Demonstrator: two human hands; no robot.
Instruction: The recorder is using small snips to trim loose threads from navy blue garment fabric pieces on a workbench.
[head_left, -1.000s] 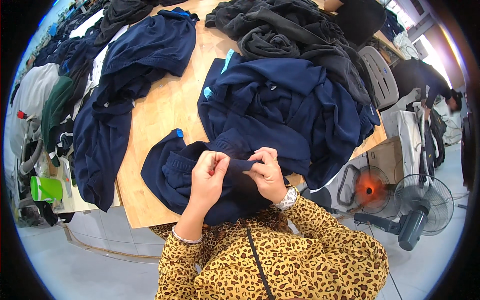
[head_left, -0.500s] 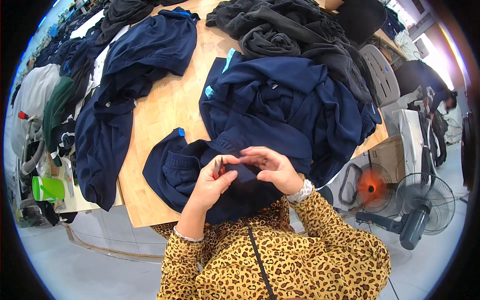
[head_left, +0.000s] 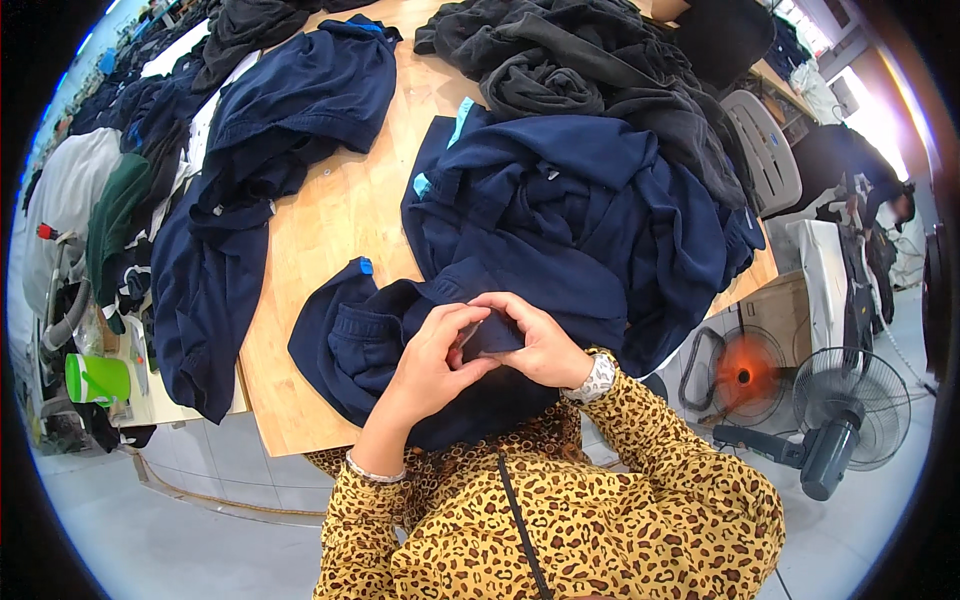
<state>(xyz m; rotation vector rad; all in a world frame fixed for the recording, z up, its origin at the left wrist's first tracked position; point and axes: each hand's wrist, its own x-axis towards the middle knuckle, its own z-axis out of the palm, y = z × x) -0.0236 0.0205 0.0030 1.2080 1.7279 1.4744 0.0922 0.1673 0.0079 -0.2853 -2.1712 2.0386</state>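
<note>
A navy blue garment (head_left: pixel 370 345) lies crumpled at the wooden table's near edge (a small blue tag shows). Both hands pinch its fabric.

Workshop with a wooden table on a pale floor

The table (head_left: pixel 330 230) stands on a grey floor (head_left: pixel 170 540). A fan (head_left: pixel 850 410) and an orange heater (head_left: pixel 745 375) sit at right, near a grey chair (head_left: pixel 765 150); bright daylight enters upper right.

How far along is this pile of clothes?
Possibly done: navy garments spread at the table's left. In hand: both hands, left hand and right hand, pinch one navy garment at the near edge. Left: a navy heap and a black heap behind.
</note>
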